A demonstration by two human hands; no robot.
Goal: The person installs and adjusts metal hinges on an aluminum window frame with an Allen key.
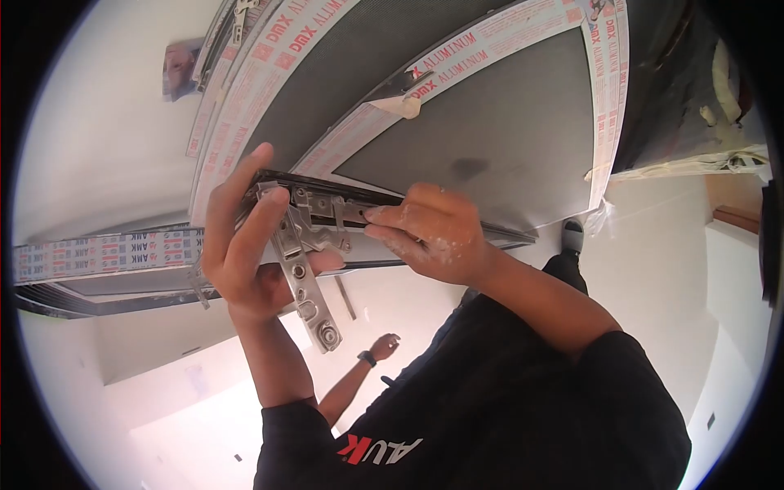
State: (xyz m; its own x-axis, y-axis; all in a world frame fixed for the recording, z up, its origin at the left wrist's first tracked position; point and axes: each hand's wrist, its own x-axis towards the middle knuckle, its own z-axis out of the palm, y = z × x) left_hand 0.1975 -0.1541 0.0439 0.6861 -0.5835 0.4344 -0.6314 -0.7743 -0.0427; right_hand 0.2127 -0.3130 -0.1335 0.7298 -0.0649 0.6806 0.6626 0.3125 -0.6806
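Observation:
A silver metal hinge (309, 298) with a long arm and round fittings hangs from a dark frame profile (510, 233). My left hand (245, 237) is wrapped round the hinge and the profile, with the thumb and fingers on either side. My right hand (433, 233) is closed in a pinch at the right end of the hinge's mounting plate (327, 206). Whatever lies between its fingertips is too small to make out. White powder marks the back of this hand.
Dark panels with taped aluminium frames (457, 61) stand beyond my hands. A long taped profile (106, 251) extends left. Another person's hand with a wristband (384, 347) shows below. A slippered foot (572, 237) is at the right.

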